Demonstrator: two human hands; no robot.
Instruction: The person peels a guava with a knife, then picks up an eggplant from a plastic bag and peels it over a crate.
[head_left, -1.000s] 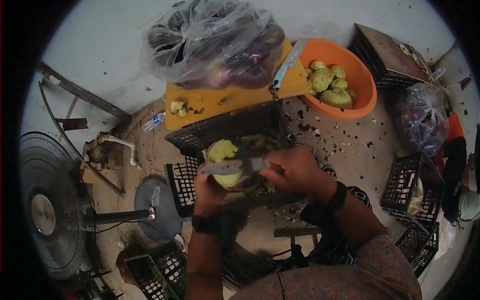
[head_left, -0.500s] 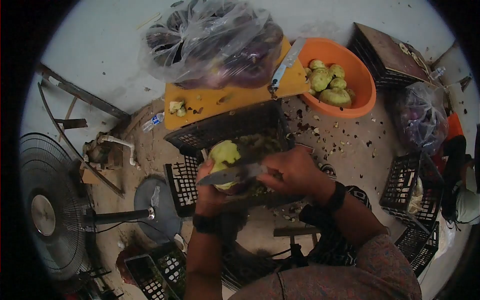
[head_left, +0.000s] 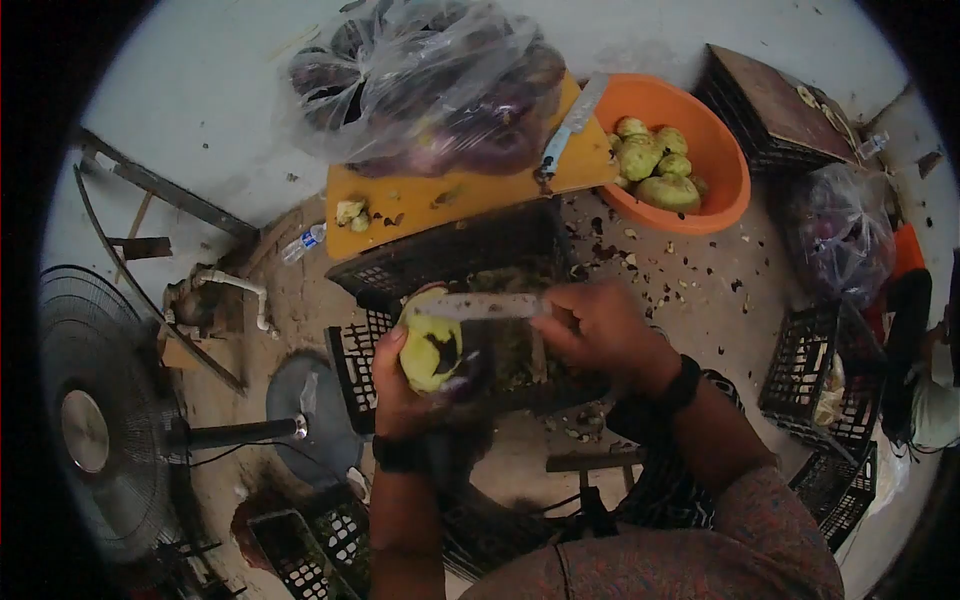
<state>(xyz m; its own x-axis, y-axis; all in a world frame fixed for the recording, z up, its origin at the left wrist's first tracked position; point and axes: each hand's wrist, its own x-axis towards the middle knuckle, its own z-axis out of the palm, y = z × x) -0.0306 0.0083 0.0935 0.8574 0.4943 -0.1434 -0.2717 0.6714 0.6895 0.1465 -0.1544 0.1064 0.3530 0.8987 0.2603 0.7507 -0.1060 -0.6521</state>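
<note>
My left hand [head_left: 398, 385] is wrapped round a partly peeled eggplant [head_left: 430, 352], pale green with dark purple skin left on its lower right side. In my right hand [head_left: 605, 330] is a knife [head_left: 485, 306], gripped by the handle. Its broad blade points left and lies across the top of the eggplant. Both hands are over a black plastic crate [head_left: 455, 240] with peelings [head_left: 520, 350] inside.
Behind the crate, a yellow board [head_left: 400, 205] bears a clear bag of purple eggplants [head_left: 450, 100] and a second knife [head_left: 572, 128]. An orange basin [head_left: 725, 185] holds several peeled eggplants [head_left: 650, 160]. A fan [head_left: 100, 420] stands left; black crates [head_left: 825, 375] stand right.
The knife has moved up from across the middle of the eggplant to its top, and the blade is now nearly level. The left hand has turned the eggplant, showing more peeled flesh.
</note>
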